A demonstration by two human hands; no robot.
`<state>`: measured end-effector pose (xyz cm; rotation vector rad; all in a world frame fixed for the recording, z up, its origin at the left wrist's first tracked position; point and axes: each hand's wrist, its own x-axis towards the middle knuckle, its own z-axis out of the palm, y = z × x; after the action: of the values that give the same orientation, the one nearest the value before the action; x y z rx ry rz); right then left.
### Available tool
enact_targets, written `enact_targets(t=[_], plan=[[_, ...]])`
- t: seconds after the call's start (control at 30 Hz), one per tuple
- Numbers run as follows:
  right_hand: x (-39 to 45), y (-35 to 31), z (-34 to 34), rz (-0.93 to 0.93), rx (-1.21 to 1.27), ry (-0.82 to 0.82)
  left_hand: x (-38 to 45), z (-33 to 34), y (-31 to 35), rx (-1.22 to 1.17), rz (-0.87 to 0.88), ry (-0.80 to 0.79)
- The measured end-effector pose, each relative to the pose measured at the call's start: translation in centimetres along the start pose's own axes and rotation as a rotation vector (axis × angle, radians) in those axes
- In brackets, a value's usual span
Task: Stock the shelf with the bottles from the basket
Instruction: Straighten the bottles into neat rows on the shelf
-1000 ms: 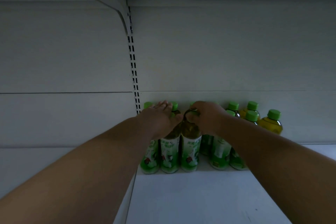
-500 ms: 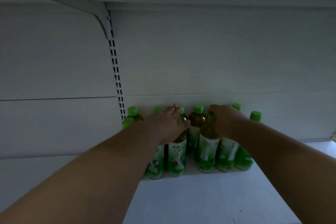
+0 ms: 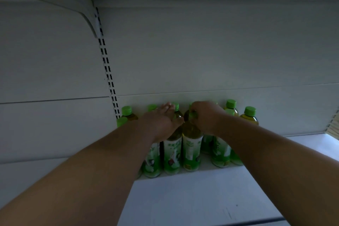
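Several green-capped tea bottles with green labels stand in rows at the back of a white shelf (image 3: 201, 198). My right hand (image 3: 205, 115) is closed around the cap and neck of a front-row bottle (image 3: 191, 150) standing on the shelf. My left hand (image 3: 161, 123) lies on the top of the neighbouring front-row bottle (image 3: 172, 154), fingers stretched over its cap toward the back row. Further bottles (image 3: 250, 115) stand to the right and one at the far left (image 3: 127, 113). The basket is out of view.
A slotted white upright (image 3: 110, 82) with a bracket (image 3: 86, 16) runs down the back panel just left of the bottles. Another shelf hangs overhead. Bare white shelf surface lies in front of and right of the bottles. Lighting is dim.
The view has shifted slightly; both hands stay on the tops of the front-row bottles, and the right hand's bottle stands close against the left hand's bottle.
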<state>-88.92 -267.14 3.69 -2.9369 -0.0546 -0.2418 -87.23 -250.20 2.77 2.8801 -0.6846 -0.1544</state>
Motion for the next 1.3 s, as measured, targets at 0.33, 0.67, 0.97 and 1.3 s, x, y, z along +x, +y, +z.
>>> enact_targets(t=[0.33,0.67,0.97,1.3], plan=[[-0.9,0.4,-0.3,-0.001,0.004,0.022,-1.1,-0.5,0.3,-0.004,0.026,0.022],[-1.7,5.3,-2.6,0.134,-0.131,-0.004,0.8,-0.2,4.2,0.016,0.152,0.063],[-1.5,7.0,-1.5,0.099,-0.101,-0.039,2.1,1.1,5.5,0.062,0.171,0.046],[-1.1,6.0,-1.3,0.042,0.009,-0.037,1.9,0.8,5.8,0.009,0.153,0.026]])
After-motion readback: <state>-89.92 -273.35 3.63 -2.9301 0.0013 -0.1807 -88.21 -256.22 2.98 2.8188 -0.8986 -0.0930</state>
